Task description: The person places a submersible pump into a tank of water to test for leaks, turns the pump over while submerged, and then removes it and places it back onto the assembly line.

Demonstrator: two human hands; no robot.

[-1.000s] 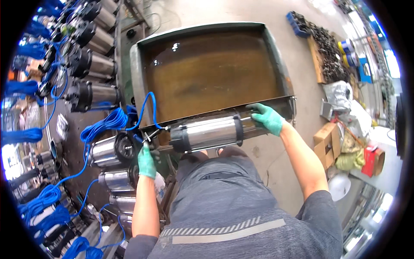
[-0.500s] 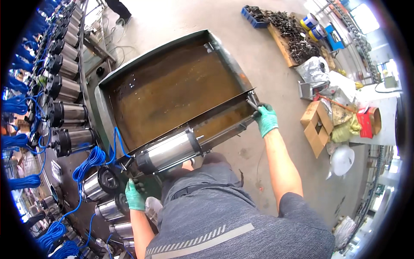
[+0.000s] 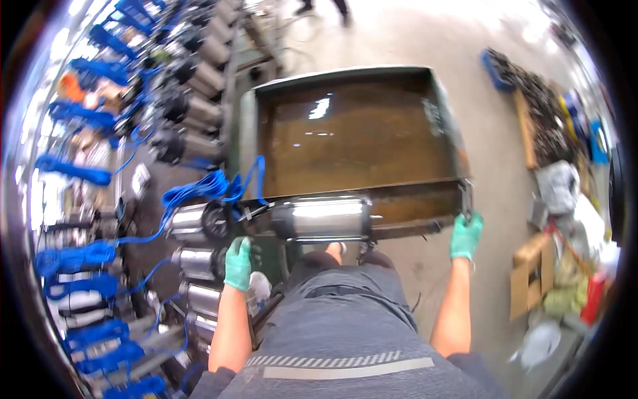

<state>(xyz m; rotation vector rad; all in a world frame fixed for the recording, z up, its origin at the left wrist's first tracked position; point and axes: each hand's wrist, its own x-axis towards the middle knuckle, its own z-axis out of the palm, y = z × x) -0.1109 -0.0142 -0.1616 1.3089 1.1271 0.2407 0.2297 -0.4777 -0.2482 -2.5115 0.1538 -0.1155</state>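
Cylinder [image 3: 329, 216]: smooth, glossy metal, its end cap [image 3: 284, 221] dark and duller. Tank [image 3: 450, 123]: metal, the rim worn and mostly matt. Cable [image 3: 198, 189] — plastic-looking, smooth. Shirt [image 3: 345, 332]: matt grey cloth. Carton [image 3: 520, 297] — matt cardboard.

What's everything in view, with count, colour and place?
Tank: one, greenish, centre
Liquid: one pool, brown, inside tank
Front cylinder: one, silver and black, tank's near edge
Other cylinders: many, silver and black, left
Cables: several, blue, left
Carton: one, brown, right
Bags: several, silver or white, right
Bin: one, blue, upper right
Metal parts: uncountable, dark, upper right
Other person's legs: two, dark, top
Shirt: one, grey, bottom
Left hand: one, green glove, lower left
Right hand: one, green glove, tank's right corner
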